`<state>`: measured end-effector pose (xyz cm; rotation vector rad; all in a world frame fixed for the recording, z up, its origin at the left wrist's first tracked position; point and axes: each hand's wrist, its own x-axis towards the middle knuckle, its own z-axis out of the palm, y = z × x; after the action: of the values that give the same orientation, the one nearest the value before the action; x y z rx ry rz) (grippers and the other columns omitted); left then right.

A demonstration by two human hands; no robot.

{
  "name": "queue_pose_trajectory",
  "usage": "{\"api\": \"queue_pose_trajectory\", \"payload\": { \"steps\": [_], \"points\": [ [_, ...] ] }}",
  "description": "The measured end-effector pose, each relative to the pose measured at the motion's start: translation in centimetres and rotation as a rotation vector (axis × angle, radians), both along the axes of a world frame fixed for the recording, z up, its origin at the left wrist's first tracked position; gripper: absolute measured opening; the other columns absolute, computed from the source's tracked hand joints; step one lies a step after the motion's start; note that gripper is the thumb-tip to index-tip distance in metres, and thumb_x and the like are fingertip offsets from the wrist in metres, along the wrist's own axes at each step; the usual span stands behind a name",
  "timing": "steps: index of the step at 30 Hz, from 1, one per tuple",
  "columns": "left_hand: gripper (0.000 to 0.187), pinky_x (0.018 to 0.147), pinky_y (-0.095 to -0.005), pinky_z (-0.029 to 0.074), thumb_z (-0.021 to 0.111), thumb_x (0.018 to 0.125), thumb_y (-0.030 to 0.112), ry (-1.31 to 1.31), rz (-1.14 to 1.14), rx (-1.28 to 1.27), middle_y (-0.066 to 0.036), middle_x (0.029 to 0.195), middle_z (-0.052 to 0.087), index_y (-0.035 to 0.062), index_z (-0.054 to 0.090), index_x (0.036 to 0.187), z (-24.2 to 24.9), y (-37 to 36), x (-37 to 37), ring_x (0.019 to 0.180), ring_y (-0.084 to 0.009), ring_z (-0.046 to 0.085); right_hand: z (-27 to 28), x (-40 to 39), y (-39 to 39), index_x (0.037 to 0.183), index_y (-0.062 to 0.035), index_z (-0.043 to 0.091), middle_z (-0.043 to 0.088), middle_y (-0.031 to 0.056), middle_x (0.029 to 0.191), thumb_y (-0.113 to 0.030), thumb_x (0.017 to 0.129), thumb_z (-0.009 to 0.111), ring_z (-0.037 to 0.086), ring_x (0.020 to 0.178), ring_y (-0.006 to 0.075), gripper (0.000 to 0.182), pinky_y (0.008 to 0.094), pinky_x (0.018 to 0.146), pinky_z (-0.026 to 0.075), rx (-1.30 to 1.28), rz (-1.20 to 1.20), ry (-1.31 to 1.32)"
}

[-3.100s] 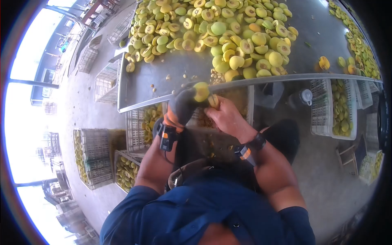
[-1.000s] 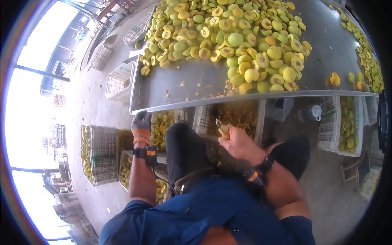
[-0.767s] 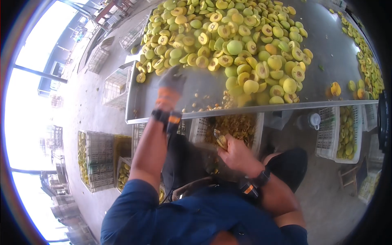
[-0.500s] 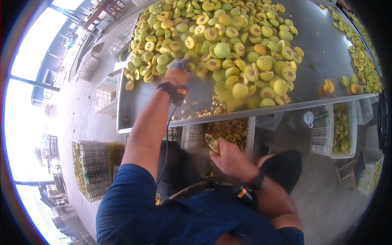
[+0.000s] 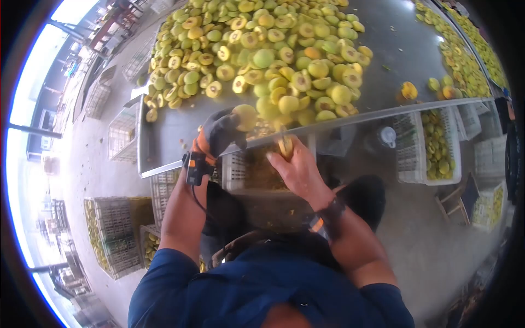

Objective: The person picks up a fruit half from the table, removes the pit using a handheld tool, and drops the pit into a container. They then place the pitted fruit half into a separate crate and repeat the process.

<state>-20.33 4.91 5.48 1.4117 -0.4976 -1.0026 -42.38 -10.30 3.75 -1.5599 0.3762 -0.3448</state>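
Observation:
Halved yellow-green fruits (image 5: 262, 57) with brown centres lie heaped on a metal table (image 5: 175, 128). In a dark glove with an orange cuff, my left hand (image 5: 217, 133) holds a fruit half (image 5: 244, 117) between its fingers, over the table's near edge. My bare right hand (image 5: 298, 168) is closed around a small tool with a yellowish handle (image 5: 285, 146), close to that edge and to the right of my left hand. The tool's tip is blurred. Small pits (image 5: 260, 131) lie on the table between the hands.
Below the table edge stands a crate (image 5: 235, 170) of scraps. Crates of fruit stand at the lower left (image 5: 112, 232) and right (image 5: 410, 156). A raised metal rim (image 5: 372, 113) runs along the table's near side. A wooden stool (image 5: 458, 202) stands at right.
My left hand has come back from the heap toward the near edge, now with a fruit half in it. My right hand has risen with the tool toward the edge. The view has shifted.

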Motion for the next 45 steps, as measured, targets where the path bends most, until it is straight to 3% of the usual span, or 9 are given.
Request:
{"api": "queue_pose_trajectory", "payload": {
  "steps": [6,8,11,14,25,26,31,40,45],
  "points": [
    [0.048,0.06,-0.0352,0.057,0.067,0.102,0.035,0.233,-0.126,0.062,-0.013,0.1,0.074,-0.0005,0.068,0.135,1.2,-3.9,-5.7,0.071,-0.0214,0.071,5.1,-1.8,-4.0,0.126,-0.0022,0.062,0.069,0.0029,0.095,-0.018,0.098,0.077,0.062,0.073,0.0078,0.035,0.0242,0.061,0.047,0.319,0.103,0.013],
    [0.044,0.06,-0.0351,0.057,0.064,0.104,0.031,-0.273,-0.279,-0.143,-0.013,0.1,0.074,-0.0005,0.068,0.135,-0.9,-4.6,-6.1,0.07,-0.0213,0.071,5.3,-3.0,-4.8,0.121,-0.0037,0.061,0.066,0.0018,0.088,-0.018,0.097,0.079,0.06,0.066,0.0077,0.034,0.0253,0.056,0.046,0.368,0.064,0.022],
    [0.04,0.06,-0.0338,0.057,0.059,0.107,0.025,-0.397,-0.318,-0.16,-0.012,0.1,0.074,-0.0021,0.066,0.137,2.6,-7.2,-10.1,0.072,-0.021,0.072,4.0,-4.3,-6.4,0.114,-0.0059,0.058,0.061,-0.0007,0.08,-0.018,0.095,0.082,0.055,0.057,0.007,0.033,0.0257,0.049,0.043,0.477,0.026,-0.038],
    [0.039,0.067,-0.0312,0.058,0.057,0.11,0.024,0.085,-0.164,-0.039,-0.012,0.1,0.075,-0.0035,0.065,0.137,2.8,-8.9,-11.8,0.074,-0.0197,0.073,5.6,-5.6,-8.3,0.114,-0.0061,0.059,0.063,-0.0001,0.081,-0.015,0.095,0.079,0.055,0.056,0.0068,0.028,0.0237,0.047,0.042,0.536,-0.03,-0.086],
    [0.039,0.08,-0.0331,0.06,0.075,0.1,0.013,-0.489,0.239,0.087,-0.013,0.113,0.075,-0.0002,0.067,0.136,-4.8,-7.1,-4.7,0.089,-0.0179,0.073,0.8,-10.7,-33.5,0.109,-0.0055,0.061,0.065,0.0026,0.083,-0.013,0.093,0.079,0.05,0.052,0.0041,0.025,0.0212,0.042,0.037,-0.047,-0.813,0.104],
    [0.041,0.081,-0.034,0.06,0.078,0.097,0.015,-0.645,0.248,0.162,-0.012,0.115,0.075,0.0014,0.068,0.134,-4.7,-7.2,-4.6,0.091,-0.0199,0.074,0.2,-11.3,-36.7,0.115,0.0,0.062,0.07,0.0112,0.091,-0.019,0.091,0.08,0.065,0.065,0.0165,0.036,0.0314,0.054,0.05,-0.109,-0.8,0.29],
    [0.056,0.093,-0.0429,0.058,0.087,0.087,0.023,-1.083,0.207,0.484,-0.017,0.13,0.067,0.0055,0.066,0.136,-4.4,-8.8,-4.4,0.111,-0.0349,0.071,-2.4,-11.1,-43.0,0.118,0.0075,0.064,0.072,0.0299,0.115,-0.032,0.088,0.079,0.069,0.113,0.0443,0.051,0.049,0.099,0.052,-0.596,-0.951,0.479],
    [0.066,0.103,-0.0452,0.055,0.092,0.08,0.026,-1.083,0.172,0.686,-0.016,0.139,0.061,0.008,0.065,0.137,-3.8,-11.2,-4.4,0.122,-0.037,0.066,-2.9,-9.7,-44.7,0.113,0.0018,0.066,0.071,0.0333,0.117,-0.033,0.094,0.07,0.067,0.115,0.049,0.04,0.0549,0.099,0.052,-0.923,-0.638,0.766],
    [0.049,0.098,-0.0463,0.057,0.09,0.081,0.023,-0.99,0.235,0.667,-0.015,0.129,0.066,0.0071,0.068,0.123,-4.3,-10.0,-3.2,0.116,-0.0387,0.068,-1.1,-10.7,-38.9,0.112,0.0034,0.066,0.071,0.0347,0.112,-0.028,0.094,0.068,0.067,0.109,0.0512,0.036,0.055,0.095,0.053,-0.81,-0.836,0.592]
  ]
}}
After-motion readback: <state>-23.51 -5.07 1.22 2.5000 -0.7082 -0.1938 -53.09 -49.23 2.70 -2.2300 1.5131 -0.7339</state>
